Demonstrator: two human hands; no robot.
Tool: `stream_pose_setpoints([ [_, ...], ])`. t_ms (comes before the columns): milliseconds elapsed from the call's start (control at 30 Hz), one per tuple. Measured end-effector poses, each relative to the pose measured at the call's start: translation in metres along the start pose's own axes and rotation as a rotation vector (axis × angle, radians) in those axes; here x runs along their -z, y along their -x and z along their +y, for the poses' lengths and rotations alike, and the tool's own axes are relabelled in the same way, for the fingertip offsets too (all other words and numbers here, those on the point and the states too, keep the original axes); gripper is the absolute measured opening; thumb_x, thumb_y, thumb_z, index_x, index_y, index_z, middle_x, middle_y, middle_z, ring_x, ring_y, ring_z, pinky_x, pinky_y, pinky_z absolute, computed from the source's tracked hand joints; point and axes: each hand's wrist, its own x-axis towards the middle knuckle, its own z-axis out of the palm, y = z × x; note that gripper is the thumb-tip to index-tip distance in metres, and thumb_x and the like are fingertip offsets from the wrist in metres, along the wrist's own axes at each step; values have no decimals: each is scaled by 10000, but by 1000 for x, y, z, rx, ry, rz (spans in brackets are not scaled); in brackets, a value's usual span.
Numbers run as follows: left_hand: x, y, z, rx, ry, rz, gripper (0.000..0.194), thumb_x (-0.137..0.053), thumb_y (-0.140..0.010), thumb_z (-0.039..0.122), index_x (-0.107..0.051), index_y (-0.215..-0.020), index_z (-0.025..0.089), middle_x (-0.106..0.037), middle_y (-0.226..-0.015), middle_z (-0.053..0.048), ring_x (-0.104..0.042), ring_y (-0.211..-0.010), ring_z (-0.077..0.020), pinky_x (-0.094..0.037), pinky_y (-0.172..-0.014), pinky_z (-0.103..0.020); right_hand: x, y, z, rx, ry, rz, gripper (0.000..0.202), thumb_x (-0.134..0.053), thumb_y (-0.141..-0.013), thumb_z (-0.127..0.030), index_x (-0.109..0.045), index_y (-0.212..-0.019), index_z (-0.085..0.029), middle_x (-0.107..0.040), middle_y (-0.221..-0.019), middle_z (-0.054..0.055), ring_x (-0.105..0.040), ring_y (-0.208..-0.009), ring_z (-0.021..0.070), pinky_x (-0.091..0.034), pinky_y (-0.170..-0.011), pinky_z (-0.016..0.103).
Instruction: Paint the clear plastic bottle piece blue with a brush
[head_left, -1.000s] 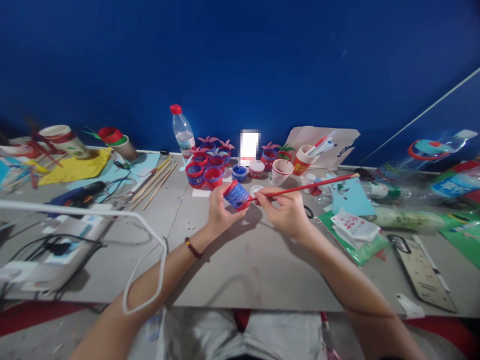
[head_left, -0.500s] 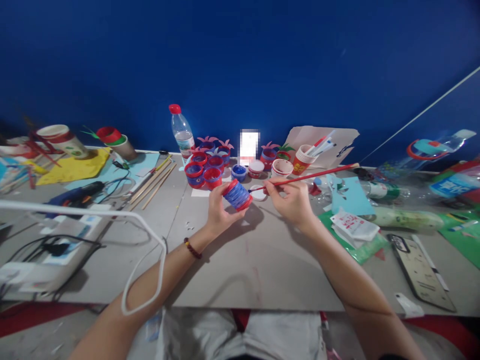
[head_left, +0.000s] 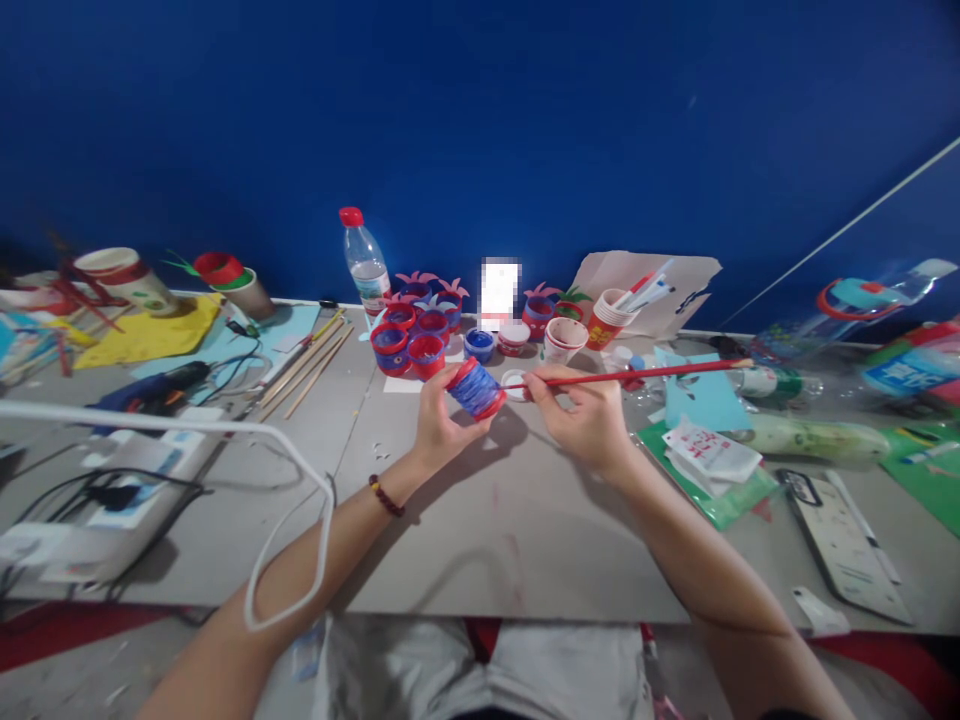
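Note:
My left hand [head_left: 441,425] grips a small blue cylinder [head_left: 475,389] with red ends by its rims, tilted above the table. A red-handled paintbrush [head_left: 637,375] is pinched in my right hand [head_left: 581,412], its tip at the cylinder's right side. Just behind the hands are an open jar of blue paint [head_left: 479,346], a lidded jar [head_left: 514,338] and a white lid [head_left: 516,386] lying flat. Several red and blue painted cups [head_left: 427,355] stand behind my left hand.
A water bottle [head_left: 365,262] stands behind the cups. Right of centre are a white cup [head_left: 564,341] and a cup of pens [head_left: 609,318]. A white cable [head_left: 300,455] arches over my left forearm. A phone [head_left: 844,545] lies at right, wooden sticks [head_left: 307,370] at left.
The paintbrush has swung to a flatter angle, its far end lower and further right. My right hand has shifted slightly down. My left hand still holds the cylinder in nearly the same place.

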Motion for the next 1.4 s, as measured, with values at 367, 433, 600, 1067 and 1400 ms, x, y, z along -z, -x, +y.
stream_pose_setpoints([
  [367, 1, -4, 4, -14, -4, -20, 807, -831, -717, 378, -397, -1379, 223, -612, -1272, -137, -637, -1157, -296, -534, -962, -475, 3, -2, -13, 8, -156, -35, 223, -569, -917, -181, -697, -735, -193, -750, -698, 32, -684, -587, 154, -570, -567, 259],
  [433, 1, -4, 6, -26, 12, -15, 810, -835, -718, 364, -396, -1382, 219, -610, -1275, -141, -637, -1157, -295, -535, -963, -470, 4, -4, -12, -53, -176, -35, 221, -577, -912, -190, -698, -726, -185, -749, -685, 33, -681, -565, 150, -567, -544, 251],
  [600, 2, -7, 8, -41, 57, 6, 782, -845, -711, 336, -425, -1358, 209, -614, -1264, -140, -648, -1133, -286, -549, -951, -455, 3, -7, 1, -177, -196, 2, 245, -608, -903, -250, -704, -690, -176, -746, -652, 41, -690, -545, 161, -570, -521, 252],
  [1067, 1, -4, 2, -43, 84, 12, 809, -848, -699, 362, -414, -1368, 228, -610, -1259, -126, -642, -1129, -280, -543, -944, -439, 4, -10, 41, -261, -43, 68, 264, -647, -884, -302, -704, -652, -188, -759, -669, 54, -714, -552, 199, -582, -534, 300],
  [1400, 1, -4, 2, 5, 57, 26, 798, -832, -717, 458, -423, -1356, 211, -597, -1250, -128, -637, -1117, -287, -544, -946, -458, 8, -10, 17, -82, -25, 9, 186, -606, -913, -243, -725, -785, -181, -751, -696, 42, -683, -574, 170, -555, -565, 281],
])
